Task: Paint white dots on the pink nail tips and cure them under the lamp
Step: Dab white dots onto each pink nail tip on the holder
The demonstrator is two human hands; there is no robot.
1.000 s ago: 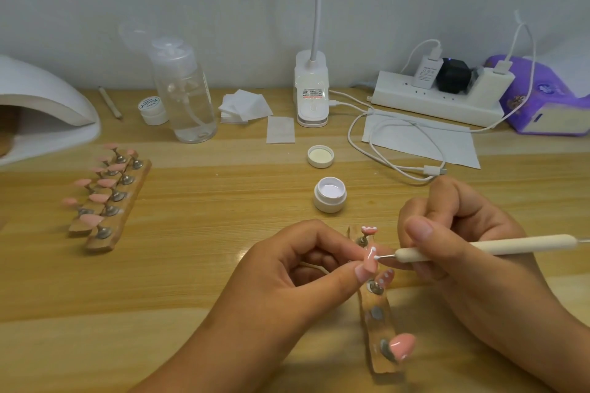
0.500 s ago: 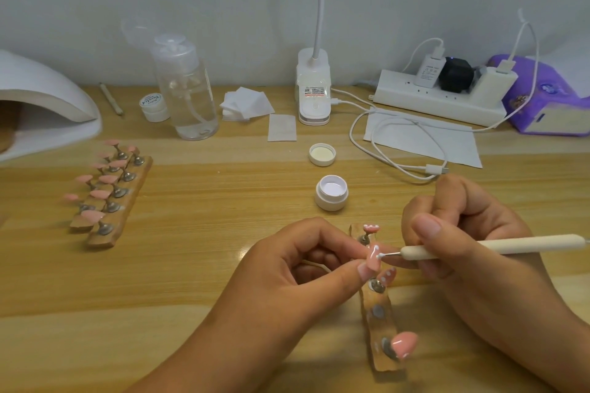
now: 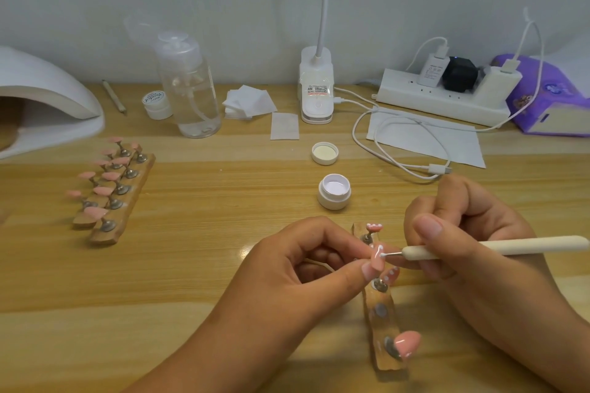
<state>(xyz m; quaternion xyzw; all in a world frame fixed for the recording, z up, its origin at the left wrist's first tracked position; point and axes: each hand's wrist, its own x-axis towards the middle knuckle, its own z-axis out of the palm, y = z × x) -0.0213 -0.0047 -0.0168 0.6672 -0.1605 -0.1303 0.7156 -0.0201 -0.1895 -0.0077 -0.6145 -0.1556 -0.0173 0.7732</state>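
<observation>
Tabletop (image 3: 207, 249): pink nail tip (image 3: 377, 258) between fingertips of left hand (image 3: 297, 274)

The curing lamp (image 3: 48, 99) runs off the left edge, the tissue pack (image 3: 542, 105) off the right, the desk lamp (image 3: 316, 86) off the top. My left hand (image 3: 281, 271) hides the stem of the nail tip (image 3: 378, 257) it pinches; my right hand (image 3: 472, 281) covers part of the dotting tool (image 3: 510, 246).

Materials and finish
The pale wooden table (image 3: 191, 265) shows smooth grain; the pink nail tip (image 3: 378, 262) is glossy; the round white plastic jar (image 3: 333, 202) looks matt.
</observation>
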